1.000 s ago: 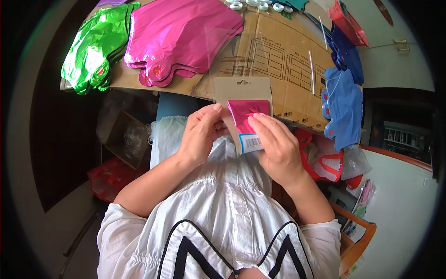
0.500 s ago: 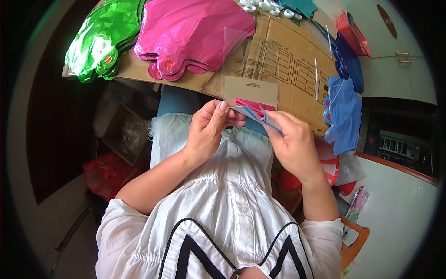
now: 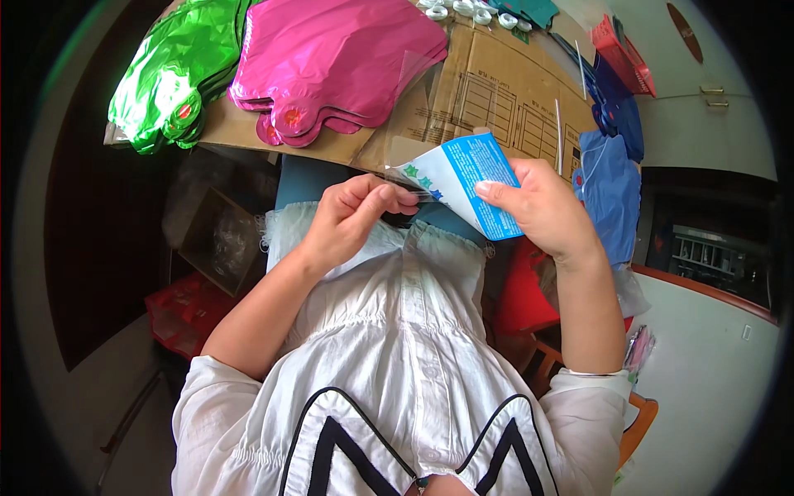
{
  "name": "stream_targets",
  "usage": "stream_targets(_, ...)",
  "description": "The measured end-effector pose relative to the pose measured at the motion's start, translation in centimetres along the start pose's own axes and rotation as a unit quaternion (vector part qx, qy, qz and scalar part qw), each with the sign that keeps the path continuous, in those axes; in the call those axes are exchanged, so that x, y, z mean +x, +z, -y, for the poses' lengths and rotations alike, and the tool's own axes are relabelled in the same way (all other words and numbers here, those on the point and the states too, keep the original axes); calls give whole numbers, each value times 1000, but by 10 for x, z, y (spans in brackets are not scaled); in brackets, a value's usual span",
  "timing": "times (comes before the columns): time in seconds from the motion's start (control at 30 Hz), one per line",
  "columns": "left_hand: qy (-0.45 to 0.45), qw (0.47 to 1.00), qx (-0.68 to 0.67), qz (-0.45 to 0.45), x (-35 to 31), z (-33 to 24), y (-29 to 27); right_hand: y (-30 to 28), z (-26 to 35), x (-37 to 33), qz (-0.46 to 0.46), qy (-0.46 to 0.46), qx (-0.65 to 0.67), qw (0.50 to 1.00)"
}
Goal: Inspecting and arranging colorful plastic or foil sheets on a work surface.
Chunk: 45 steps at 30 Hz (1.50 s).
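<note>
My right hand [image 3: 552,208] grips a blue and white printed card [image 3: 478,178], thumb on top and fingers hidden underneath. Its white part is bent toward the left and bears small green and blue figures. Close to the card's left tip, my left hand [image 3: 354,217] is closed in a pinch on the edge of a clear plastic bag [image 3: 399,124]. The bag lies partly over the table's cardboard edge, and its lower part is hidden behind the card. Both hands are above my lap, in front of the table.
Stacks of pink foil balloons [image 3: 331,62] and green foil balloons [image 3: 169,87] lie on the cardboard-covered table [image 3: 488,62]. Blue foil balloons [image 3: 610,186] hang over its right edge. White rolls [image 3: 463,8] and a red basket [image 3: 620,54] are at the back. An open box [image 3: 217,240] stands lower left.
The card has turned and been raised, so its blue printed face shows. My right hand moved right and up; my left shifted slightly left. The folded pink foil is now out of sight.
</note>
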State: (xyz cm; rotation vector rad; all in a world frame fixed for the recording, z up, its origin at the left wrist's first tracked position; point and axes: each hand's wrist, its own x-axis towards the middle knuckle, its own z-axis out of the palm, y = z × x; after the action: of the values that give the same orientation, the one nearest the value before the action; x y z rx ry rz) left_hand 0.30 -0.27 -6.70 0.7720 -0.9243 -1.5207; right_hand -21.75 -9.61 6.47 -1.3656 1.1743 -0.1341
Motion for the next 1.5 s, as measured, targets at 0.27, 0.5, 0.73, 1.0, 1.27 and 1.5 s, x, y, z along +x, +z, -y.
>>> stream_targets(0.27,-103,983,-139,-70,-7,1,30,6,15,2,-4,-16,-14,1000)
stream_targets(0.5,-45,986,-116,-108,1,7,41,6,18,3,14,-12,-42,999)
stream_targets(0.73,-26,998,59,3,3,6,6,3,26,13,8,4,-39,999)
stream_targets(1.0,-108,983,-149,3,-6,5,29,-2,31,19,21,19,-32,999)
stream_targets(1.27,-58,988,-130,-62,4,17,49,2,32,17,10,12,-56,998)
stream_targets(1.5,-62,997,-37,-25,0,23,28,-1,31,22,14,0,-57,998)
